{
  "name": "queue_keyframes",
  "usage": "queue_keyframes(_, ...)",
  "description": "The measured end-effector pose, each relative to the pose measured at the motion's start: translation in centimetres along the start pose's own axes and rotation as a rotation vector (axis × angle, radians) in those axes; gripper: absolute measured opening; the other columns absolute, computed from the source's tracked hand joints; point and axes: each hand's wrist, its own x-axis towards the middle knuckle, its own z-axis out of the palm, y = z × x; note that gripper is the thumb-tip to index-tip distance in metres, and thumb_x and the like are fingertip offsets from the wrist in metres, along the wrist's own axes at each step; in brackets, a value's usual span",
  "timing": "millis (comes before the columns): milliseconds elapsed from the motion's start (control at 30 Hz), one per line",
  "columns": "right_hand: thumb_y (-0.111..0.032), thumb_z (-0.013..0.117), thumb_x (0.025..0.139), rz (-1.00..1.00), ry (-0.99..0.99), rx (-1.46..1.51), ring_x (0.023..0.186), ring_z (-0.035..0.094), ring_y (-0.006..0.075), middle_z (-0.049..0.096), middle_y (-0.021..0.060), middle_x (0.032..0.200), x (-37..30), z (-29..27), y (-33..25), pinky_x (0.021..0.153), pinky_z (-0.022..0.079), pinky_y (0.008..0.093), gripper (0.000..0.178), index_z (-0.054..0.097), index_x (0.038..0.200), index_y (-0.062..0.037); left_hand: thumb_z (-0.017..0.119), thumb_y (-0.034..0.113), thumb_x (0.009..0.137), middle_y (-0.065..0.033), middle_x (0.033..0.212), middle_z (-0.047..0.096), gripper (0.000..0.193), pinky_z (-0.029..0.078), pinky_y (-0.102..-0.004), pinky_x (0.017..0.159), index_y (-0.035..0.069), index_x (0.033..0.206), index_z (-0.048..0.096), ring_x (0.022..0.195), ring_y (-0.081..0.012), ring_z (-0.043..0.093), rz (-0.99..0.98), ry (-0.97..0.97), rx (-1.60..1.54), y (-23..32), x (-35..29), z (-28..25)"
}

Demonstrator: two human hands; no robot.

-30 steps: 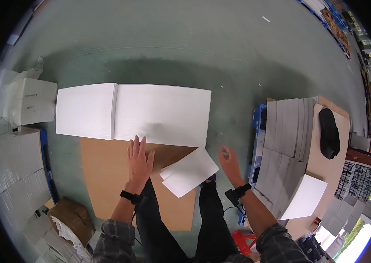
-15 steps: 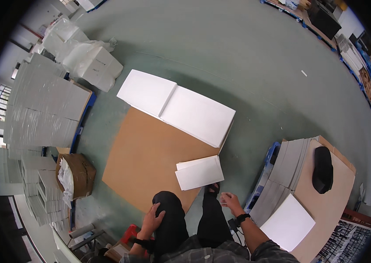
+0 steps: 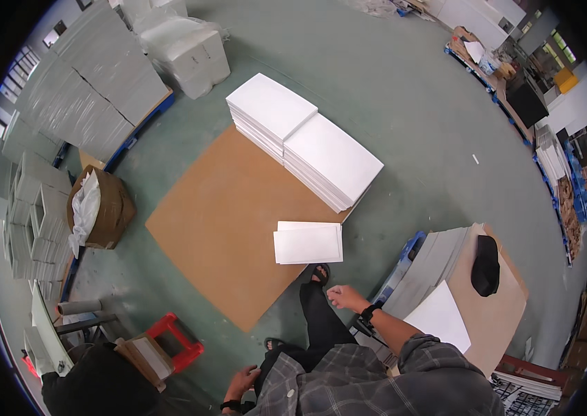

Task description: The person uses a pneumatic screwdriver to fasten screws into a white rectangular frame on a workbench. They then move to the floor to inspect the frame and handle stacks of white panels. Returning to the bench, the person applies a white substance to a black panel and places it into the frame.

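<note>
My left hand (image 3: 243,383) hangs beside my left thigh, its fingers loosely apart and nothing in them. Held out over the floor near my right foot is my right hand (image 3: 349,298), bare of any object, with fingers loosely bent. Ahead of it a small pile of white boards (image 3: 307,244) lies slightly fanned at the near right edge of a brown cardboard sheet (image 3: 203,215). Two taller stacks of white boards, a left one (image 3: 272,105) and a right one (image 3: 335,158), stand side by side along the sheet's far edge.
On my right, a blue pallet (image 3: 408,253) carries stacked grey boards with a white sheet (image 3: 442,320) and a black cap-like item (image 3: 485,265) on top. To my left are a red stool (image 3: 181,340), a brown carton (image 3: 114,208) and wrapped board stacks (image 3: 92,87).
My left hand has come off my left knee and drawn back beside the thigh. My body has straightened and the view has shifted. My right hand stays held out, its fingers more bent.
</note>
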Motion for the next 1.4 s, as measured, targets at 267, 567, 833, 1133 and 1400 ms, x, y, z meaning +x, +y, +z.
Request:
queue_keyframes(267, -0.033, 0.066, 0.1, 0.004, -0.099, -0.305, 0.078, 0.067, 0.0107, 0.072, 0.0015, 0.095, -6.4, 12.3, 5.5, 0.067, 0.057, 0.0281, 0.036, 0.073, 0.119, -0.0033, 0.068, 0.045, 0.097, -0.021, 0.129, 0.07, 0.071, 0.061, -0.0417, 0.081, 0.0, 0.15, 0.053, 0.107, -0.0283, 0.072, -0.04, 0.06, -0.332, -14.8, -5.9, 4.3)
queue_keyframes(567, -0.032, 0.07, 0.099, -0.076, -0.424, -0.525, 0.084, 0.066, 0.0107, 0.073, 0.003, 0.095, -12.4, 21.5, 6.9, 0.077, 0.054, 0.0267, 0.04, 0.073, 0.123, -0.0016, 0.06, 0.046, 0.103, -0.0155, 0.121, 0.071, 0.059, 0.052, -0.0385, 0.094, -0.002, 0.137, 0.062, 0.11, -0.0236, 0.066, 0.065, 0.029, -0.456, -27.3, -9.5, 11.7)
queue_keyframes(833, -0.039, 0.067, 0.1, 0.228, -0.729, -0.934, 0.086, 0.07, 0.0123, 0.074, 0.0002, 0.099, -10.2, 26.5, 3.2, 0.078, 0.06, 0.0316, 0.038, 0.073, 0.114, -0.0045, 0.068, 0.042, 0.1, -0.0116, 0.121, 0.072, 0.061, 0.058, -0.0382, 0.086, 0.003, 0.145, 0.059, 0.107, -0.0224, 0.07, -0.03, 0.182, -0.914, -31.3, -12.5, 19.7)
queue_keyframes(1133, -0.032, 0.071, 0.101, 0.204, -0.803, -1.225, 0.082, 0.072, 0.0217, 0.073, 0.0131, 0.105, -7.3, 40.3, 2.1, 0.078, 0.064, 0.0382, 0.042, 0.066, 0.125, 0.0023, 0.061, 0.064, 0.096, -0.0228, 0.122, 0.072, 0.072, 0.05, -0.045, 0.102, 0.001, 0.131, 0.067, 0.119, -0.0391, 0.066, -0.115, 0.575, -0.926, -36.5, -17.1, 29.8)
queue_keyframes(1400, -0.025, 0.069, 0.101, 0.001, -0.947, -1.465, 0.077, 0.069, 0.0166, 0.074, 0.0091, 0.094, -8.4, 62.8, 3.5, 0.069, 0.06, 0.0326, 0.034, 0.067, 0.12, 0.0024, 0.058, 0.051, 0.102, -0.0175, 0.12, 0.074, 0.054, 0.051, -0.0424, 0.101, 0.003, 0.122, 0.071, 0.116, -0.0342, 0.068, -0.037, 0.975, -1.435, -43.1, -16.3, 39.1)
